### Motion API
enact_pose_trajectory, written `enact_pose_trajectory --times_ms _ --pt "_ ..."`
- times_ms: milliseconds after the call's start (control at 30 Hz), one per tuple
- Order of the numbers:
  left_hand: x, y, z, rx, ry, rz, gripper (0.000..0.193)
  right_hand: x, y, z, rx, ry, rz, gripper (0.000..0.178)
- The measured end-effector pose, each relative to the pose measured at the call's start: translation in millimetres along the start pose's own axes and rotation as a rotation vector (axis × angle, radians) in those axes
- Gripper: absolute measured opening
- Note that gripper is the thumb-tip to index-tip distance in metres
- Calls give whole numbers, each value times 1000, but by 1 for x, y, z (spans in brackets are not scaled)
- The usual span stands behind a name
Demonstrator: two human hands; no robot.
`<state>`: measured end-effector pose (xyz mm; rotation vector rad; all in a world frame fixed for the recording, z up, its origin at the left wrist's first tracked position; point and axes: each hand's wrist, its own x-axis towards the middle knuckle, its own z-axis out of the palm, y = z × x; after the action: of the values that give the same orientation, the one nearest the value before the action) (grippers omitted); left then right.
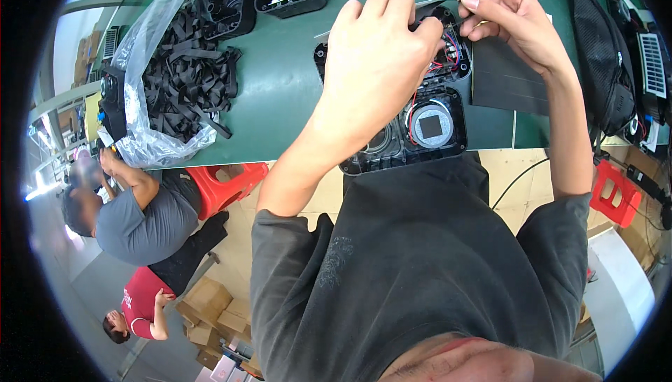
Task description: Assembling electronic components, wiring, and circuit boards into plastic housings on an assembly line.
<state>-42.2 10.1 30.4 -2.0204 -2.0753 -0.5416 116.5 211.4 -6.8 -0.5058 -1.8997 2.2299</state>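
An opened black speaker housing (458,112) lies at the near edge of the green table, with a round speaker (430,125) and red and blue wires (453,49) inside. My left hand (378,53) is over its far left part, fingers curled down and closed; whatever they grip is hidden. Just beyond the housing's far right corner, my right hand (500,14) is closed in a pinch between thumb and fingers. Something small and dark shows at its fingertips, too small to name. A flat black sheet (511,77) lies beside the housing, below my right hand.
A clear plastic bag (133,112) of black straps (189,74) is on the left of the table (273,95). Another open speaker housing (294,4) stands at the back. A black mesh bag (602,60) lies at right. Two people sit at left, one on a red stool (227,186).
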Motion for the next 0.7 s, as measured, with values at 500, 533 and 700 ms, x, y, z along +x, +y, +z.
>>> enact_pose_trajectory --times_ms 500,533,700 --pt "-5 4 9 -22 -51 -24 12 8 -35 -13 -508 -231 5 42" --pt "-4 4 9 -19 -49 -39 12 11 -43 -7 -535 -197 40 35" --pt "-3 5 10 -57 -69 -46 10 45 -38 9 -533 -287 -637 22"
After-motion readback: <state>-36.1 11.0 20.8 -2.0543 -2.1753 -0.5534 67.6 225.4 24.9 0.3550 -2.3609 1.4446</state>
